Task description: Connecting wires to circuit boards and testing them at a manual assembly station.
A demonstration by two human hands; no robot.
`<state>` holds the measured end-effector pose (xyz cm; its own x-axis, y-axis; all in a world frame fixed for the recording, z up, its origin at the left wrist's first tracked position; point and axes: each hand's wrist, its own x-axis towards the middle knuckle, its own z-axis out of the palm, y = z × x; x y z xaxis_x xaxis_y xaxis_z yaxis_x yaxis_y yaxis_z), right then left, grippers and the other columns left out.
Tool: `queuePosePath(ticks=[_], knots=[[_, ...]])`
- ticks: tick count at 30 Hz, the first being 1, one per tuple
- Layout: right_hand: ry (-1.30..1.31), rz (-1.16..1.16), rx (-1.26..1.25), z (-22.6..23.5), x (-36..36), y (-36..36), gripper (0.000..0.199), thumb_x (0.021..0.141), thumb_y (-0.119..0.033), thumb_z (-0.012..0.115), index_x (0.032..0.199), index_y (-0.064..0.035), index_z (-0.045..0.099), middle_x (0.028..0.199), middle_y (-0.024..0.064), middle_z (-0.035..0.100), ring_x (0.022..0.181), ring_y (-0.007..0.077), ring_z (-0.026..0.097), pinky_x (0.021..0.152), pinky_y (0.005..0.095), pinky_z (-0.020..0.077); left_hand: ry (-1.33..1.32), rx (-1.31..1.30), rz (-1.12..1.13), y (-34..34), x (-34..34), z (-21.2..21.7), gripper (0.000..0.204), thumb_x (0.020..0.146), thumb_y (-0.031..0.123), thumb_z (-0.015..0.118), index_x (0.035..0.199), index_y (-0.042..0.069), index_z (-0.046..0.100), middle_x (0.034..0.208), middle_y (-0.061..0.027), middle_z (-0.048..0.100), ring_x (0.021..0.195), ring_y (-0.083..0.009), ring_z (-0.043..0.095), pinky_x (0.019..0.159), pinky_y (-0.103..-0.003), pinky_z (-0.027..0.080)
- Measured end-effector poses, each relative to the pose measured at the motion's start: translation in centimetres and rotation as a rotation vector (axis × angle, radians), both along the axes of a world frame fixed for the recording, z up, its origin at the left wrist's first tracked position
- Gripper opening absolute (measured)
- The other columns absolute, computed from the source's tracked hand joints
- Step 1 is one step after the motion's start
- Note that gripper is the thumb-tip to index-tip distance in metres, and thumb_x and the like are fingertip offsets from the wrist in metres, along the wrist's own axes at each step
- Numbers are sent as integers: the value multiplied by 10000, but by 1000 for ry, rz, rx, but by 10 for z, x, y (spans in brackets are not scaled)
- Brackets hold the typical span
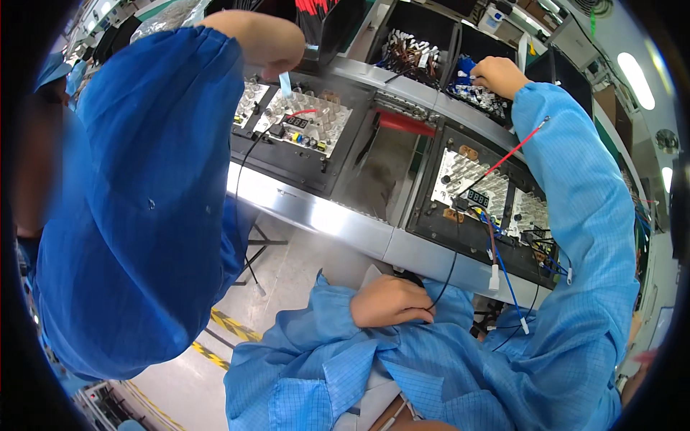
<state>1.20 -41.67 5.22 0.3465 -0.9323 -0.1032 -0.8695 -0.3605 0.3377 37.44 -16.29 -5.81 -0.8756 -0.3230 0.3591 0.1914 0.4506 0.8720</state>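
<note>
A long assembly bench with a bright steel edge (316, 212) runs across the room, black trays set into it and a row of dark parts bins along the back. The person sits close up to it in a light blue smock.

Their right hand (499, 75) is stretched out to the far bin of small blue and white parts (478, 97), fingers curled down into the pile as if pinching one; whether anything is actually caught between them I cannot tell. Their left hand (390, 302) rests low on the lap, loosely closed around the end of a thin black wire (449, 269) that climbs to the near circuit board (474, 187) in its black tray (431, 223). That board has a small display module and red (514, 151), blue and black leads trailing off it, some ending in white connectors (494, 276) that hang over the bench edge.

To the left a co-worker in a darker blue sleeve (151, 187) leans over a second board (305, 122), hand (269, 39) raised above it.

It looks like the picking step: fetching a part for the near board. The next move would call for a clean pinch on a single piece, then carrying it back without snagging the loose leads.
</note>
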Motion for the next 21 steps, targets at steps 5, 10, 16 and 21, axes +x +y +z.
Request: queuePosePath(ticks=[5,10,16,21], knots=[[-136,29,-86,15,-7,-2,181,834,-235,656,883,-64,688,837,145,659,847,350,622,728,441,483,33,110,-108,5,-4,-8,253,805,322,711,911,94,694,777,-39,650,713,-240,630,610,-331,492],[-149,45,-181,30,-17,-3,192,852,-239,647,890,-51,665,855,149,654,815,351,619,706,429,476,43,220,-259,1,0,-14,285,776,342,740,927,105,698,701,-13,602,608,-194,566,537,-317,430],[-320,-3,-268,45,-32,-16,256,910,-262,604,943,-12,649,781,115,661,658,218,641,655,340,493,5,208,-104,-18,42,-8,335,761,275,780,1023,81,706,702,-24,602,586,-185,561,527,-315,448],[-664,-257,-258,83,-6,-4,209,861,-191,571,870,-7,669,742,131,671,733,246,661,674,353,508,241,-73,250,-47,86,9,345,902,360,615,847,39,731,539,-35,555,454,-167,530,417,-289,370]])
